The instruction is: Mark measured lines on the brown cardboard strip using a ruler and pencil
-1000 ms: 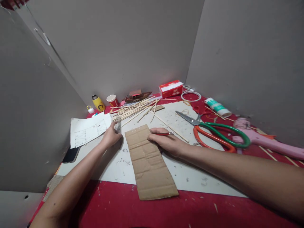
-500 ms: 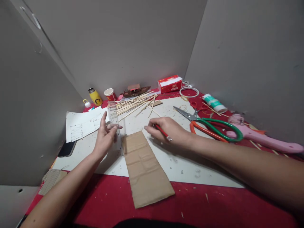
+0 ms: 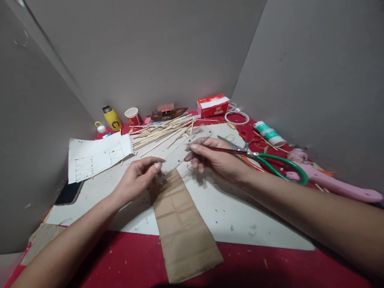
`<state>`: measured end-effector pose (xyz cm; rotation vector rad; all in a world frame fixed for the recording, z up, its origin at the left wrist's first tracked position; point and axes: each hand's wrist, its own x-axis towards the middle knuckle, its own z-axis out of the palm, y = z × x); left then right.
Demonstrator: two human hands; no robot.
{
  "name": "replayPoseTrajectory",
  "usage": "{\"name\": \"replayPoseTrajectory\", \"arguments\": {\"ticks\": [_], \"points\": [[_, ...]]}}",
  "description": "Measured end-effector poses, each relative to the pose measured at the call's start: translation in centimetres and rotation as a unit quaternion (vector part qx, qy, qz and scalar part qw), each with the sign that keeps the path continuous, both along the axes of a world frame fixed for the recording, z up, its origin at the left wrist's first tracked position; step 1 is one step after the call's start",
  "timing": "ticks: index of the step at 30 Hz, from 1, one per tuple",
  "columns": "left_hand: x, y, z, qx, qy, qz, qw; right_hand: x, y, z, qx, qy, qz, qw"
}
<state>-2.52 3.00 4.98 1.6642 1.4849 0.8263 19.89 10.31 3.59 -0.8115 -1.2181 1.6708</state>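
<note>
My left hand (image 3: pixel 136 176) pinches the near end of a clear plastic ruler (image 3: pixel 175 157), which slants up and away over the far end of a brown cardboard strip (image 3: pixel 187 232). My right hand (image 3: pixel 220 160) has a pencil (image 3: pixel 225 150) lying across its fingers, with the end pointing right. The right fingertips are close to the ruler's edge; whether they touch it I cannot tell. Beneath both hands, the creased cardboard runs from the white sheet (image 3: pixel 246 216) toward me over the red tabletop (image 3: pixel 126 260).
Thin wooden sticks (image 3: pixel 159 134) lie in a heap behind my hands. Green-and-orange-handled scissors (image 3: pixel 279 160) and a pink tool (image 3: pixel 336 182) lie right. A drawn plan (image 3: pixel 100 158) and phone (image 3: pixel 69 193) are left. A bottle (image 3: pixel 112 119), cup (image 3: pixel 133 116), model boat (image 3: pixel 168 113) and tissue box (image 3: pixel 213 106) stand behind.
The ruler has swung from near upright at the strip's left edge to a rightward slant. My left hand has closed on its near end. The pencil has turned in my right hand.
</note>
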Motion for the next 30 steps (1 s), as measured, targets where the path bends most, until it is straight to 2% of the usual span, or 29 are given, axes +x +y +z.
{"name": "replayPoseTrajectory", "arguments": {"ticks": [3, 5, 8, 11, 16, 20, 23, 26, 30], "points": [[-2.4, 0.3, -0.9, 0.016, 0.058, 0.056, 0.997, 0.5, 1.1, 0.1, 0.001, 0.028, -0.089, 0.996], [-3.4, 0.1, -1.6, -0.002, 0.078, 0.055, 0.995, 0.9, 1.7, 0.2, 0.004, 0.048, -0.136, 0.989], [-3.4, -0.2, -2.6, -0.026, 0.082, 0.038, 0.996, 0.9, 2.0, 0.2, -0.001, 0.071, -0.176, 0.982], [-2.1, 0.2, -3.1, -0.033, 0.052, 0.025, 0.998, 0.7, 1.9, 0.0, -0.024, 0.064, -0.168, 0.983], [-0.6, 2.5, -3.8, -0.038, -0.033, 0.014, 0.999, 0.7, 1.9, -0.3, -0.06, 0.041, -0.16, 0.984], [-0.3, 3.7, -3.8, -0.01, -0.087, 0.052, 0.995, 0.6, 1.9, -0.3, -0.093, 0.029, -0.151, 0.984], [0.1, 3.4, -3.0, -0.009, -0.15, 0.084, 0.985, 0.3, 1.6, -0.4, -0.11, 0.025, -0.147, 0.983], [0.8, 2.5, -2.4, -0.06, -0.204, 0.045, 0.976, -0.1, 1.2, -0.7, -0.107, 0.014, -0.137, 0.985], [1.3, 1.8, -2.6, -0.116, -0.216, -0.004, 0.97, -0.2, 0.6, -1.2, -0.068, -0.002, -0.103, 0.992]]}}
